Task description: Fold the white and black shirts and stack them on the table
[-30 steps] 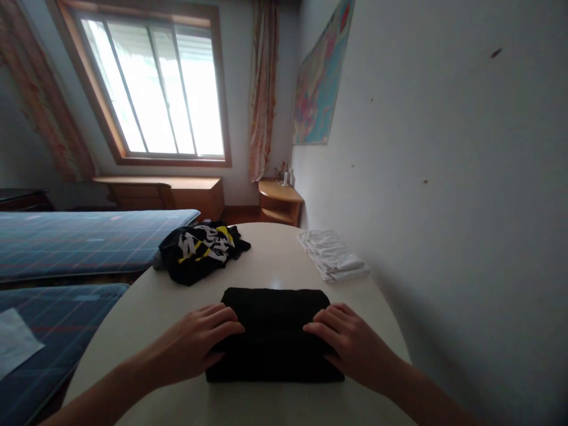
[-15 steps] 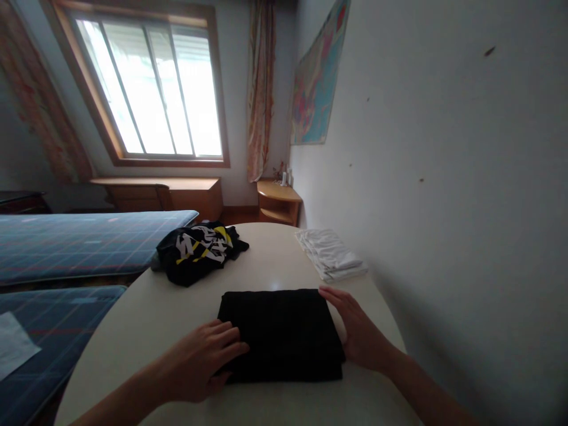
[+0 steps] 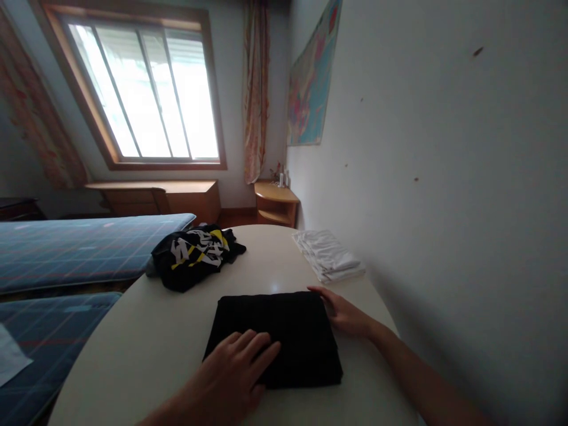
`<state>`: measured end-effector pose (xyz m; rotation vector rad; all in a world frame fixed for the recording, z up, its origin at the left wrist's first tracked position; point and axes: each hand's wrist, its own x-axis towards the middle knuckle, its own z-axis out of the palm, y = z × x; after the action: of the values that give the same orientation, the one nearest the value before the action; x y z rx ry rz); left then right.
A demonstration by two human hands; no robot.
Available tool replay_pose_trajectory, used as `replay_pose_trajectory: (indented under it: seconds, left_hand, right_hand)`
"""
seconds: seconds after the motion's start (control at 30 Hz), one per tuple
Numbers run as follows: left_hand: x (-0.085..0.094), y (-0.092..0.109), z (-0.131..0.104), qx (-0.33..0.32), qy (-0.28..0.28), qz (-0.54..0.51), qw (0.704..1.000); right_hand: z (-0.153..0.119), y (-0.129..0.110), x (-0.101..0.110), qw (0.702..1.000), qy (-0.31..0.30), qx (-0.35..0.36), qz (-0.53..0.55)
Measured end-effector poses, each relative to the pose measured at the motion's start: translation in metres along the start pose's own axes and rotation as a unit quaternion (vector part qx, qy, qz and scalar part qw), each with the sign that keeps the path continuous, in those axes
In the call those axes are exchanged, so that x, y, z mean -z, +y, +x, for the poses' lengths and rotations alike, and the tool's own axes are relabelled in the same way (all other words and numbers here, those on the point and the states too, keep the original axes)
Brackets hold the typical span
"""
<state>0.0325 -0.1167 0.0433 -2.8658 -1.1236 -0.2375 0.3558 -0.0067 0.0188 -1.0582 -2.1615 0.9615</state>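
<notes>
A folded black cloth (image 3: 288,331) lies as a flat rectangle on the round cream table (image 3: 146,343); what kind of garment it is cannot be made out. My left hand (image 3: 239,364) rests on its near left part, fingers stretched over the top and slightly apart. At the far right corner is my right hand (image 3: 344,310), its index finger extended along the far edge and the palm beside the right side. Part of that hand's fingers is hidden. Neither hand lifts the cloth.
A crumpled black shirt with white and yellow print (image 3: 195,254) sits at the table's far left. Folded white cloth (image 3: 328,255) lies at the far right, near the wall (image 3: 444,248). Blue plaid mattresses (image 3: 89,248) stand left of the table.
My left hand has slid right and nearer, further onto the black cloth. My right hand has shifted slightly left and away, toward the far right corner. The view has turned a little.
</notes>
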Motion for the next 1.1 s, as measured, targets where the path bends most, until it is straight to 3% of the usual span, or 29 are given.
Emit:
replay_pose_trajectory:
  seconds: [0.2, 0.47, 0.63, 0.77, 0.87, 1.0, 1.1]
  left_hand:
    - [-0.021, 0.036, 0.037, -0.039, 0.081, 0.017, 0.996]
    - [-0.029, 0.035, 0.045, -0.009, 0.167, -0.068, 0.984]
    - [-0.023, 0.027, 0.047, 0.085, 0.289, -0.208, 0.931]
    - [-0.019, 0.023, 0.048, 0.155, 0.341, -0.261, 0.890]
    - [-0.019, 0.025, 0.046, 0.116, 0.346, -0.244, 0.898]
    - [-0.022, 0.032, 0.044, 0.000, 0.299, -0.176, 0.938]
    - [-0.027, 0.035, 0.044, -0.039, 0.270, -0.127, 0.954]
  right_hand:
    - [0.006, -0.001, -0.001, 0.998, 0.000, 0.034, 0.046]
    - [0.003, -0.001, -0.011, 0.996, 0.049, 0.029, 0.068]
    - [0.006, 0.000, -0.012, 0.995, 0.057, 0.018, 0.080]
    - [0.010, 0.002, -0.013, 0.995, 0.072, -0.006, 0.068]
    - [0.012, 0.002, -0.014, 0.994, 0.081, -0.012, 0.072]
    - [0.012, -0.001, -0.014, 0.993, 0.071, -0.013, 0.093]
    - [0.013, 0.001, -0.013, 0.994, 0.068, -0.014, 0.090]
